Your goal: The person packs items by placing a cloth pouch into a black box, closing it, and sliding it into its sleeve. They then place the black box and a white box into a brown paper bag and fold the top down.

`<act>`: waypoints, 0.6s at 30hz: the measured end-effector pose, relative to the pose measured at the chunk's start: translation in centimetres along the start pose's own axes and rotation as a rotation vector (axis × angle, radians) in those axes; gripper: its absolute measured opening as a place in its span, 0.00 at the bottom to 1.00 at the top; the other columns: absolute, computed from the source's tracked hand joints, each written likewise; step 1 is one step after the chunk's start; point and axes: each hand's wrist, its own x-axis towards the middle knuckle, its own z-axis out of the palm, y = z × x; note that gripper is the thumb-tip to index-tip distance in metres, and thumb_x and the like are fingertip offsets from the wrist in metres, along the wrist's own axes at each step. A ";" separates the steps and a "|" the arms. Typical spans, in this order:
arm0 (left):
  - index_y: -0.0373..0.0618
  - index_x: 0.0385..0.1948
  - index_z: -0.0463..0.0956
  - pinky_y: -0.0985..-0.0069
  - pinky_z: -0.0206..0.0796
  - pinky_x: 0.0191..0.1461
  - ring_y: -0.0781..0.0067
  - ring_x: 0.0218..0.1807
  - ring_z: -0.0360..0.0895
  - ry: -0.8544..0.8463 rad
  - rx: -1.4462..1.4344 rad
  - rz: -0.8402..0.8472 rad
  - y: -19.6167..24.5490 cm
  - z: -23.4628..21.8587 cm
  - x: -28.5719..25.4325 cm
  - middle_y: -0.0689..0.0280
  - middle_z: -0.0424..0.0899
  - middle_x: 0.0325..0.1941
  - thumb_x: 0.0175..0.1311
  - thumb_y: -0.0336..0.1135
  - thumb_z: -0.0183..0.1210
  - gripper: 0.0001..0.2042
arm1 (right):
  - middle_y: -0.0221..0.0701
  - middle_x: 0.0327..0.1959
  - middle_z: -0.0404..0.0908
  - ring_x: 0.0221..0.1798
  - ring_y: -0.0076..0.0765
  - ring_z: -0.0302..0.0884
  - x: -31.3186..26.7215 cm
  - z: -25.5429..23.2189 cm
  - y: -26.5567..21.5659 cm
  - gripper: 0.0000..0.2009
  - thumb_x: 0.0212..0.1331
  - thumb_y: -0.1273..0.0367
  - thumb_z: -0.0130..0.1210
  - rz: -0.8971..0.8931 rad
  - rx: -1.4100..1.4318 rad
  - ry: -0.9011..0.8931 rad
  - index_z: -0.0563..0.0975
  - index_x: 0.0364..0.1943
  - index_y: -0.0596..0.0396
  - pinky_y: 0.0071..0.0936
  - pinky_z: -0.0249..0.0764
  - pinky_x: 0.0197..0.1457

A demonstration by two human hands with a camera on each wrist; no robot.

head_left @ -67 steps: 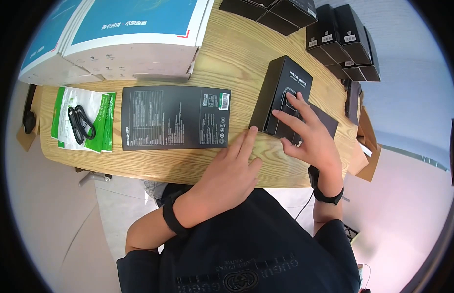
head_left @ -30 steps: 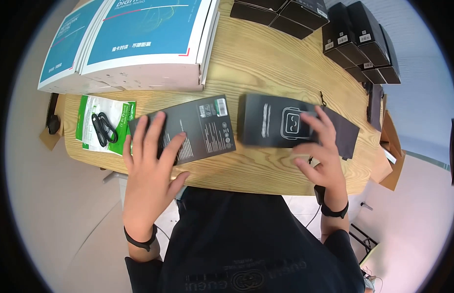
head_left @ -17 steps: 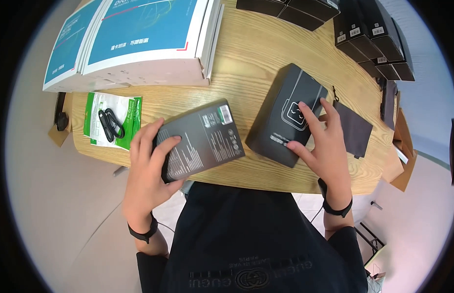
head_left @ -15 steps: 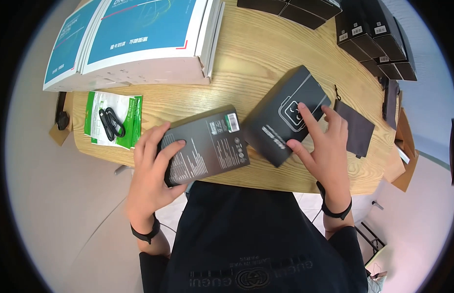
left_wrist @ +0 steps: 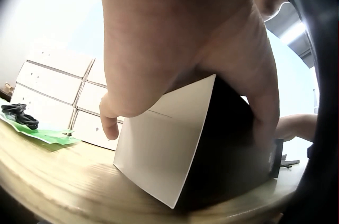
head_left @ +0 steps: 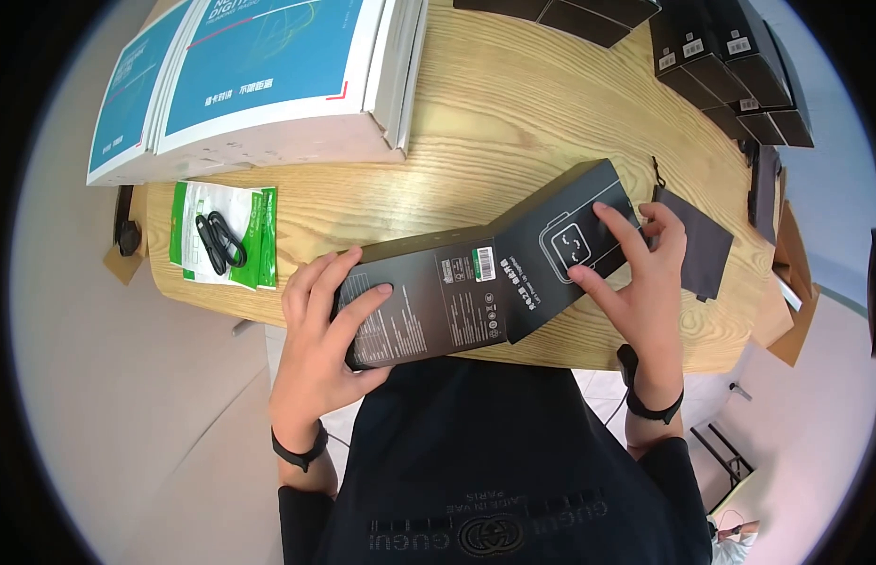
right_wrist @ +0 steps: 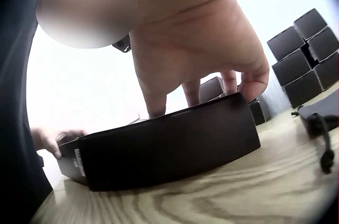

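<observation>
The left hand [head_left: 320, 344] grips the left end of a black box with a barcode label [head_left: 429, 330], thumb on the near side and fingers across the top. In the left wrist view that hand [left_wrist: 185, 38] straddles the box's pale end [left_wrist: 159, 144]. A second black box, with a white line drawing [head_left: 542, 311], lies slanted against its right end. On this box's top rest the right hand's [head_left: 645, 292] thumb and index finger, the other fingers bent at its far right end. The right wrist view shows the right hand [right_wrist: 190, 38] over the second box [right_wrist: 169, 150].
Large blue-and-white boxes [head_left: 268, 66] stand at the back left, above a green-and-white packet [head_left: 266, 235] with a coiled black cable [head_left: 217, 243]. A dark pouch [head_left: 692, 245] lies right of the right hand. Black boxes [head_left: 725, 71] are stacked at the back right.
The barcode box has moved right under the left hand. The drawing box has turned, and its left end now meets the barcode box. The right hand has moved from its side onto its right part.
</observation>
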 end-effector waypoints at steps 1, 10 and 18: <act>0.53 0.56 0.80 0.46 0.54 0.73 0.42 0.72 0.62 0.010 -0.010 0.008 -0.1 0.1 0.0 0.56 0.69 0.74 0.27 0.31 0.77 0.40 | 0.44 0.56 0.69 0.56 0.52 0.66 0.0 0.0 0.0 0.33 0.44 0.53 0.78 0.004 -0.001 0.002 0.82 0.60 0.37 0.44 0.72 0.59; 0.52 0.56 0.80 0.46 0.56 0.73 0.40 0.71 0.63 0.022 -0.002 0.003 -0.3 -0.3 -0.3 0.53 0.69 0.74 0.29 0.32 0.76 0.38 | 0.39 0.51 0.69 0.49 0.47 0.66 -0.4 0.4 0.1 0.37 0.39 0.50 0.80 0.058 0.006 0.020 0.81 0.59 0.41 0.41 0.72 0.53; 0.50 0.54 0.80 0.45 0.58 0.72 0.39 0.70 0.63 0.065 0.029 0.001 0.3 -0.3 0.1 0.51 0.68 0.74 0.32 0.33 0.77 0.36 | 0.43 0.51 0.67 0.51 0.51 0.66 -1.0 0.5 -0.4 0.39 0.41 0.50 0.80 0.130 0.039 0.017 0.79 0.61 0.45 0.41 0.71 0.55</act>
